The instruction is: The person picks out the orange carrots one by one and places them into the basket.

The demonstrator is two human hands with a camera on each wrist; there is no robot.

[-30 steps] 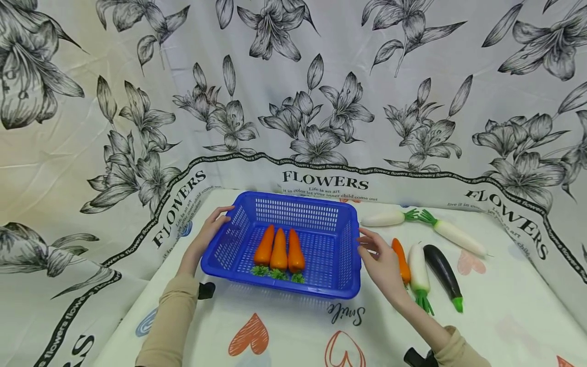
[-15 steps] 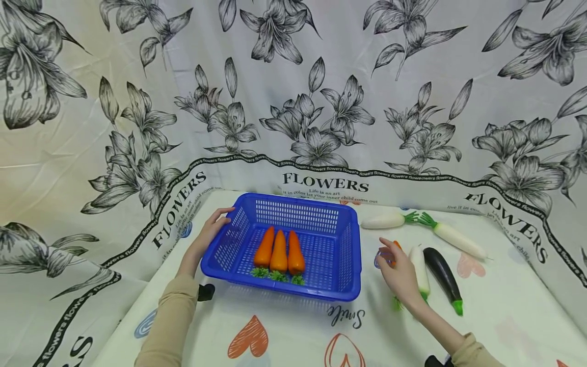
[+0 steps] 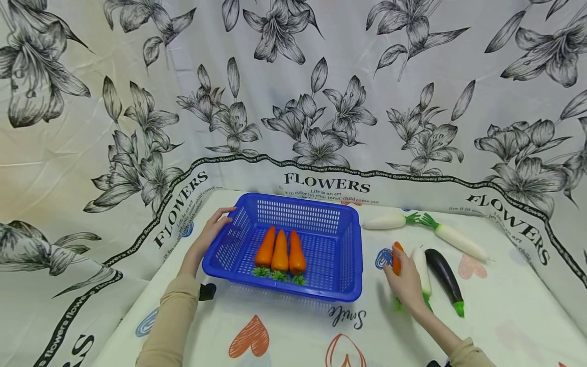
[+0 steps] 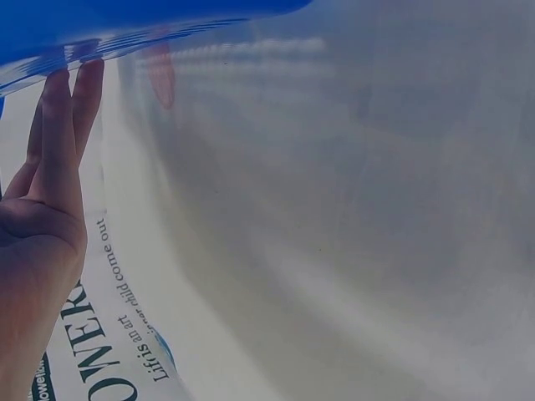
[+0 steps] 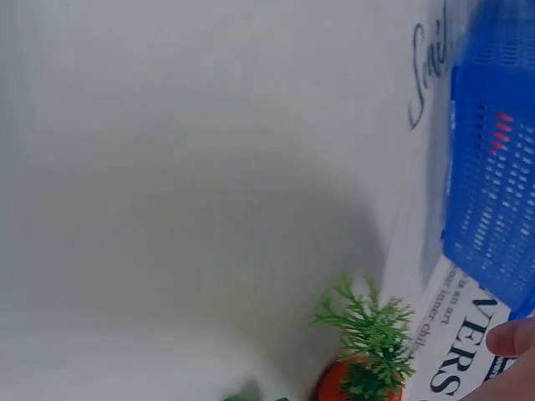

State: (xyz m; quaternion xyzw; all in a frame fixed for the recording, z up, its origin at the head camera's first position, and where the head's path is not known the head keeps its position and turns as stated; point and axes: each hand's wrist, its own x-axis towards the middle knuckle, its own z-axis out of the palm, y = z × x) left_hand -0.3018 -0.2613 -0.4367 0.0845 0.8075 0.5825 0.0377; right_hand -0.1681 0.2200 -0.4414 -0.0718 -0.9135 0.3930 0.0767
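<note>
In the head view a blue plastic basket (image 3: 339, 290) holds 3 orange carrots (image 3: 279, 255) with green tops, lying side by side. My left hand (image 3: 211, 230) touches its left rim; in the left wrist view its fingers (image 4: 60, 125) reach up fairly straight to the blue rim. To the right of the basket, my right hand (image 3: 405, 283) grips another carrot (image 3: 397, 257) on the table, partly hidden beneath it. The right wrist view shows this carrot's leafy top (image 5: 368, 338) and a fingertip at the lower right edge.
Beside my right hand lie a white radish (image 3: 420, 270) and a dark eggplant (image 3: 444, 275). Farther back lie two more white radishes, one left (image 3: 385, 221) and one right (image 3: 460, 242). A flower-printed curtain (image 3: 293, 102) hangs behind the printed tablecloth (image 3: 284, 326).
My right hand has left the basket's right rim, moved right to the loose carrot and brought its fingers around it. The left hand stays at the rim.
</note>
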